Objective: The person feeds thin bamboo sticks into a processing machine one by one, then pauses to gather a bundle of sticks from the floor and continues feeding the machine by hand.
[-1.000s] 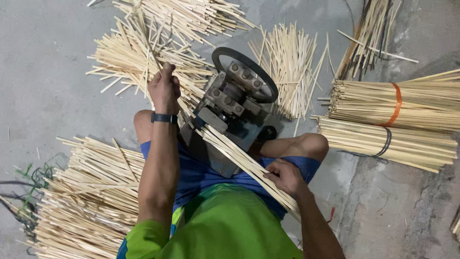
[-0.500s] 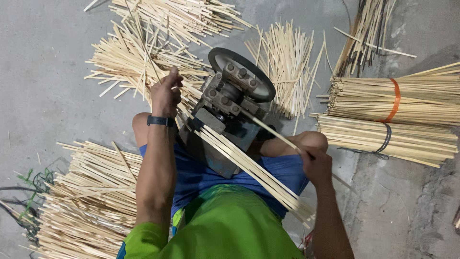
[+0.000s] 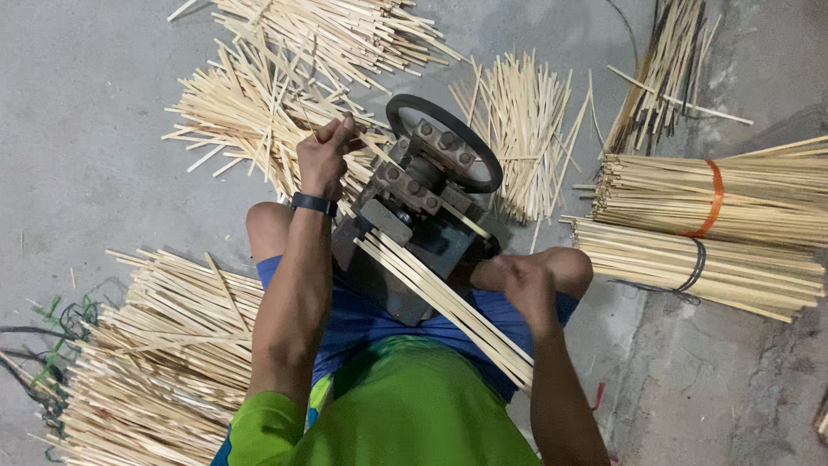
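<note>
I sit on the floor with a small dark metal machine (image 3: 412, 226) with a black wheel (image 3: 446, 144) between my knees. My left hand (image 3: 323, 155), a dark band on its wrist, is closed on thin bamboo strips on the far side of the machine. My right hand (image 3: 524, 286) is by my right knee, fingers closed on a single bamboo strip (image 3: 466, 221) that runs into the machine. A bundle of long strips (image 3: 448, 302) lies slanted across my lap, one end against the machine.
Loose strip piles lie at the left (image 3: 155, 345), far left (image 3: 250, 112) and beyond the wheel (image 3: 517, 129). Two tied bundles (image 3: 716, 198) (image 3: 690, 267) lie at the right, with darker sticks (image 3: 664, 78) behind. Cables (image 3: 34, 362) trail at the left edge.
My right hand left the lap bundle, swung out past my right knee with one strip, and has now come back toward the machine. My left hand stays at the far side.
</note>
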